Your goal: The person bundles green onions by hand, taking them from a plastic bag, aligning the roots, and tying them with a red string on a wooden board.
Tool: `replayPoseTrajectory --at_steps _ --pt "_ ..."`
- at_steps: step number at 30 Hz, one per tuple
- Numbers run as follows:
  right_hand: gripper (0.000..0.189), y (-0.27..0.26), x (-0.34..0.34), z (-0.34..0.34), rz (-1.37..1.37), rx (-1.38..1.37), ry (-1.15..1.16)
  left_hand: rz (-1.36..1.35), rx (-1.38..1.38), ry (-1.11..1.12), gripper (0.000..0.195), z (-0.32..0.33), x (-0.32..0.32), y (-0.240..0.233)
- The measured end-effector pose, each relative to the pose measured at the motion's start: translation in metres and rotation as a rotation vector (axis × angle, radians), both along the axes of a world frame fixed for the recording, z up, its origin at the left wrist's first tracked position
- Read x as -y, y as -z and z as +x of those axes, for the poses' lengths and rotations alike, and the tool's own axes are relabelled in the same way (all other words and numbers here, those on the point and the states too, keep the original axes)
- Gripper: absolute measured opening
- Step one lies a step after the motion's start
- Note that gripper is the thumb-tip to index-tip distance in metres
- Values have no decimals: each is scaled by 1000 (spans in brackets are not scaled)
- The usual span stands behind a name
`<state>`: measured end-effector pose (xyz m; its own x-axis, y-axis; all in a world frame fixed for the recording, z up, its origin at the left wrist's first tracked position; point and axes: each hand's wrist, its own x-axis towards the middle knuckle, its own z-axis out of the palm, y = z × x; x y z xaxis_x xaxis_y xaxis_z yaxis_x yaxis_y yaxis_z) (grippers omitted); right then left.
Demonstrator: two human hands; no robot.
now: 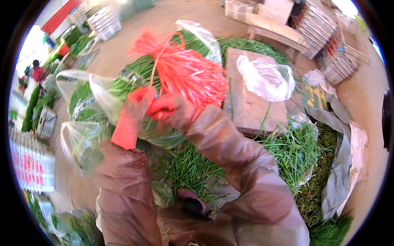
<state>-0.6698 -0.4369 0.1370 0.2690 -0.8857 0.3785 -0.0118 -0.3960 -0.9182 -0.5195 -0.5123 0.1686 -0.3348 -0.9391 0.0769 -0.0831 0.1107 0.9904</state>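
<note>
Both of my hands wear soiled red gloves and meet in front of me. My left hand point(138, 101) is curled, with a thin strand rising from it to a bundle of red plastic strips point(194, 73). My right hand point(172, 110) has bent fingers just below that bundle and close beside the left; the glove hides what lies in its grasp. Under and around the hands are clear plastic bags point(106, 95) filled with long green stalks point(135, 73). A crumpled transparent bag point(267, 77) rests on a wooden board point(246, 113) at my right.
Loose green leaves point(197, 169) cover the ground by my shoe point(192, 201), and more lie at the right point(292, 150) beside a grey sheet point(335, 172). A wooden bench point(277, 30) and stacked plastic crates point(317, 27) stand beyond. More crates point(34, 166) and a distant person point(37, 72) are at left.
</note>
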Motion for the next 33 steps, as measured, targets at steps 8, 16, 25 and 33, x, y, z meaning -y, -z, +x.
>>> replayPoseTrajectory --at_steps 8,16,25,33 --pt "52 -37 -8 -25 -249 -97 326 314 -28 -4 24 2 -31 -22" --pt "71 -23 116 11 304 -1071 804 -165 183 145 16 27 -46 18" --pt "51 -25 144 -32 116 -1087 841 -26 487 345 27 165 -216 20" --pt "36 -21 141 -13 -348 -997 895 304 -169 -621 36 329 -303 14"
